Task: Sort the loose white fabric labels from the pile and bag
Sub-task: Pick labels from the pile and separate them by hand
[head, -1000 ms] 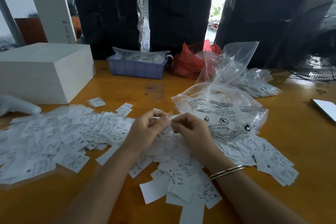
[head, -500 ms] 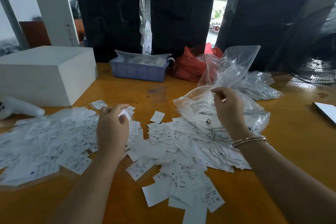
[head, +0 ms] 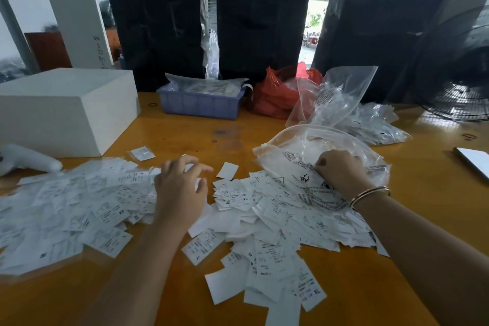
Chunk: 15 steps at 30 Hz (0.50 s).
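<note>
The right hand's (head: 341, 173) fingers (head: 321, 164) are curled, gripping the clear printed bag (head: 293, 159) lying on the label pile (head: 264, 214), while left of that bag the left hand (head: 180, 190) hovers with fingers (head: 201, 168) loosely spread over the labels on the desk (head: 185, 132).

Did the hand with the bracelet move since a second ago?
Yes. The right hand left the middle of the label pile and went right, away from the white box, onto the clear bag.
</note>
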Tool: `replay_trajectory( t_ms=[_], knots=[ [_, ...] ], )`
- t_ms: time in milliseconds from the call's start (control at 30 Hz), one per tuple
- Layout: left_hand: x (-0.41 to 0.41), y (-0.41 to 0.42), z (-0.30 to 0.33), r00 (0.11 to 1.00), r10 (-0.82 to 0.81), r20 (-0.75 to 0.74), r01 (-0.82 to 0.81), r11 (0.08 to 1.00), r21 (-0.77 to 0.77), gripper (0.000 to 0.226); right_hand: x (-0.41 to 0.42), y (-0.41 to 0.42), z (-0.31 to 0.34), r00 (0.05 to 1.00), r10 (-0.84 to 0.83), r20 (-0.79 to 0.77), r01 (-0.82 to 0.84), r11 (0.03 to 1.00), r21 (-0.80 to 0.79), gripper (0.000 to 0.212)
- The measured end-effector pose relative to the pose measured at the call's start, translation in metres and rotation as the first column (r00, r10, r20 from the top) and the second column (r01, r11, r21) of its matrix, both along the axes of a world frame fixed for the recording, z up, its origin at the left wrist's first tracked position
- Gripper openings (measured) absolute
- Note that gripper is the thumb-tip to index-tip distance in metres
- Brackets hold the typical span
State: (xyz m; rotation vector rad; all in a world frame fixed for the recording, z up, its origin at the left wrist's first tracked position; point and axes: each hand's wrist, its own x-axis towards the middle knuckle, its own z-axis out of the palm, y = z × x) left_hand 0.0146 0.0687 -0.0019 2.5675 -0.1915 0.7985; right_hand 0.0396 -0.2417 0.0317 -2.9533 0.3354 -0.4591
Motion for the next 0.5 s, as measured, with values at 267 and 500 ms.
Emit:
replay_trajectory(
  t_ms=[267,500],
  knots=[
    [-0.005,-0.012,-0.002,0.973,-0.229,0.037,0.230,0.973,-0.022,0.022,-0.004,-0.001,0.000,0.995,-0.032,-0.096,0.029,0.999,-0.032,0.018],
    [-0.009,-0.013,-0.002,0.963,-0.266,-0.046,0.265,0.964,-0.029,0.020,-0.005,0.004,0.001,0.997,-0.070,-0.026,0.069,0.997,-0.044,0.020]
  ],
)
